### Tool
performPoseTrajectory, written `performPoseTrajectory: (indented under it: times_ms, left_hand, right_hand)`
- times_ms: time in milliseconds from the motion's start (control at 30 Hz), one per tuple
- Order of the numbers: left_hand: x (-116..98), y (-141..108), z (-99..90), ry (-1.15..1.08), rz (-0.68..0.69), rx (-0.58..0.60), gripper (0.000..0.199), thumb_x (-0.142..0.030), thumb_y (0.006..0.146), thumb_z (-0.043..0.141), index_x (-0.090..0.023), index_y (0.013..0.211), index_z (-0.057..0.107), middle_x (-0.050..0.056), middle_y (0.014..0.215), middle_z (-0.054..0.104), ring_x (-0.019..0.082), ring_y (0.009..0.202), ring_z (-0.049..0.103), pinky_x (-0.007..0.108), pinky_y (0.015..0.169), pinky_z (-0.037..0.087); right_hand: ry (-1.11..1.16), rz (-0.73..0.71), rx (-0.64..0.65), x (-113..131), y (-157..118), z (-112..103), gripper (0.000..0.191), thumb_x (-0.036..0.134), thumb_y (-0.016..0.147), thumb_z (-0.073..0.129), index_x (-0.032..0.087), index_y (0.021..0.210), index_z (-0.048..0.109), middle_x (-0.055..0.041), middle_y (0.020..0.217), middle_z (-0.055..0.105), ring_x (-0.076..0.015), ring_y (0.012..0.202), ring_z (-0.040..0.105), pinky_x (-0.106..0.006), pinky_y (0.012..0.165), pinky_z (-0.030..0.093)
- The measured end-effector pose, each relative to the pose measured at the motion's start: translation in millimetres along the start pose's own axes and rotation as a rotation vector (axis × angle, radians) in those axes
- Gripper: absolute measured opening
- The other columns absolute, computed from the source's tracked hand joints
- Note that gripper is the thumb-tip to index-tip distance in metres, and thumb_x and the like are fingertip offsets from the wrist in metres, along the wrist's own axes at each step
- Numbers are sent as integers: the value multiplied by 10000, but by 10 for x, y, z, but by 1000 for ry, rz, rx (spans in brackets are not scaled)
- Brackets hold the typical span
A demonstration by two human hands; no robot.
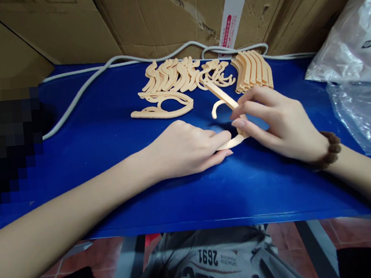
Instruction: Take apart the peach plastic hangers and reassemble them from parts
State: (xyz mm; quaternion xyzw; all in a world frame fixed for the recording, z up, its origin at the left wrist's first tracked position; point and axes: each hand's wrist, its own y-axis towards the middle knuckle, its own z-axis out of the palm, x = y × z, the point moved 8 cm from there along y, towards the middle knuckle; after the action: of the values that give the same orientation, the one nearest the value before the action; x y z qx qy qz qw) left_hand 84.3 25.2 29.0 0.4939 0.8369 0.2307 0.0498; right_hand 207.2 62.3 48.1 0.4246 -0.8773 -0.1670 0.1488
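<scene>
Between my hands is a beige plastic folding hanger [222, 94], with its curved hook sticking out to the left. My left hand [191, 149] is closed, pinching the hanger's lower curved arm between thumb and forefinger. With thumb and fingertips, my right hand [276, 122] grips the hanger near its joint, where the straight arm runs up and away to the left. Part of the joint is hidden by the right fingers. Beyond my left hand, folded beige hangers [165, 105] lie on the blue table [184, 204].
Along the back lie a row of curved beige arms [173, 75], a heap of hooks [218, 72] and a stack of straighter arms [253, 70]. A white cable [85, 89] runs behind them, before cardboard boxes [162, 20]. Clear plastic bags [349, 42] are at right.
</scene>
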Motion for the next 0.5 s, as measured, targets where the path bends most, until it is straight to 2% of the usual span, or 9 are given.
performPoseTrajectory:
  times_ms: [133, 267, 367, 500]
  left_hand:
    - [27, -3, 15, -21, -11, 16, 288, -360, 1087, 482, -183, 969, 677, -14, 727, 720, 162, 575, 685, 306, 471, 252]
    - [62, -12, 48, -57, -9, 39, 273, -356, 1085, 486, -212, 1014, 706, -32, 737, 701, 163, 611, 692, 308, 476, 269]
    - [109, -7, 68, -76, -25, 48, 254, -348, 1078, 509, -200, 1015, 704, -20, 820, 715, 162, 681, 699, 310, 496, 311]
    - [168, 17, 57, -59, -39, 23, 238, -326, 1073, 530, -163, 993, 684, 30, 946, 730, 190, 817, 683, 311, 662, 444]
  right_hand:
    - [-7, 114, 11, -143, 1, -18, 198, 297, 1016, 526, 195, 963, 688, -112, 1054, 673, -263, 978, 666, -381, 828, 499]
    - [0, 121, 60, -223, -2, 14, 140, 233, 955, 535, 192, 965, 669, -130, 1073, 671, -283, 984, 653, -407, 822, 499]
    - [-27, 136, 90, -281, -8, 47, 163, 205, 935, 516, 197, 975, 674, -126, 1048, 662, -294, 1001, 639, -425, 853, 503]
    - [-56, 148, 130, -335, -13, 91, 188, 187, 936, 489, 203, 970, 674, -123, 1033, 667, -300, 1023, 630, -436, 885, 504]
